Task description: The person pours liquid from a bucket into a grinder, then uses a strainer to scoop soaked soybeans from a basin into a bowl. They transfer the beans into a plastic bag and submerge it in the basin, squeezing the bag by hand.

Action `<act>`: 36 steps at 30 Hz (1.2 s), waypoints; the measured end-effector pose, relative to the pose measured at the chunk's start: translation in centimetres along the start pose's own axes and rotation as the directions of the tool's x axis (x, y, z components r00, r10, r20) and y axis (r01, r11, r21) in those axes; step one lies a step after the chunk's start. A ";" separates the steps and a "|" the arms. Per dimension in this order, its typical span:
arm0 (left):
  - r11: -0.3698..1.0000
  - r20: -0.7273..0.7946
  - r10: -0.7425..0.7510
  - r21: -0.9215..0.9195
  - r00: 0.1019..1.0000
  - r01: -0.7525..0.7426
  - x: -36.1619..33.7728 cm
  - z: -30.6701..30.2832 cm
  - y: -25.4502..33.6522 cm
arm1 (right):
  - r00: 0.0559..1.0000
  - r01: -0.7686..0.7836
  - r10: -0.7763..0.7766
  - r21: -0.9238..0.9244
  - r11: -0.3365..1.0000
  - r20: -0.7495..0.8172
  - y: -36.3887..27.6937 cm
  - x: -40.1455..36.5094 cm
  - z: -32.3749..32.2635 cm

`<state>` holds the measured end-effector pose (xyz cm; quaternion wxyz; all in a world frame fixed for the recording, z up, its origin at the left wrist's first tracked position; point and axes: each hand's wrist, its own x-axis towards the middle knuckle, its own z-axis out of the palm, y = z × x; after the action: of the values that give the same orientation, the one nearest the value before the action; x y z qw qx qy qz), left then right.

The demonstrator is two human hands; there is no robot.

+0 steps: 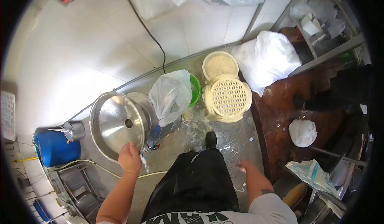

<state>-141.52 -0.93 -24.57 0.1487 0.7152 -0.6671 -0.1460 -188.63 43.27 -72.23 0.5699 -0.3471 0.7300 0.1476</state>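
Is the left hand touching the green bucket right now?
No, the left hand grips the rim of the steel hopper, while the green bucket sits farther off behind the plastic bag.

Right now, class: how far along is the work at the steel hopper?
Done: the steel hopper looks empty. In hand: the left hand grips its rim; the right hand, blurred, hangs apart. Left: probably the grain in the cream basket beyond.

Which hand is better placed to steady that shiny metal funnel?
Probably the left. The left hand sits at the rim of the metal funnel, while the right hand hangs blurred and apart from it, over the wet floor.
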 end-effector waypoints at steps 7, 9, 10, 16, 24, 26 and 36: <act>0.991 -0.014 0.130 -0.037 0.991 -0.131 -0.3 -1.3 -1.0 | 0.921 -0.335 0.390 0.515 0.789 0.002 -12.8 -28.1 -1.6; 0.987 0.002 0.151 -0.046 0.989 -0.151 -0.1 -2.0 -1.8 | 0.904 0.044 0.207 0.564 0.825 -0.374 -8.5 -26.0 3.6; 0.985 0.036 0.168 -0.037 0.985 -0.167 -0.1 -2.1 -2.0 | 0.898 0.042 0.219 0.570 0.821 -0.382 -9.9 -28.7 3.3; 0.965 0.086 0.260 -0.009 0.962 -0.260 -0.3 -1.6 -2.9 | 0.720 0.188 0.289 0.578 0.794 -0.631 -16.5 -45.0 3.6; 0.959 0.069 0.283 -0.019 0.957 -0.282 -0.8 -1.6 -1.9 | 0.570 0.076 0.411 0.544 0.836 -0.711 -12.2 -50.7 15.0; 0.963 0.025 0.270 -0.002 0.963 -0.270 -0.9 -1.1 -1.9 | 0.598 0.104 0.394 0.555 0.825 -0.698 -10.2 -47.7 18.7; 0.624 -0.127 0.730 -0.278 0.672 -0.730 -11.4 -5.8 -4.0 | 0.726 0.487 -0.110 0.394 0.780 -0.679 -19.0 -35.1 7.4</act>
<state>-136.32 10.81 -20.77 0.3043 0.3516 -0.8681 -0.1738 -166.59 46.11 -38.27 0.3873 -0.3156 0.8167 -0.2888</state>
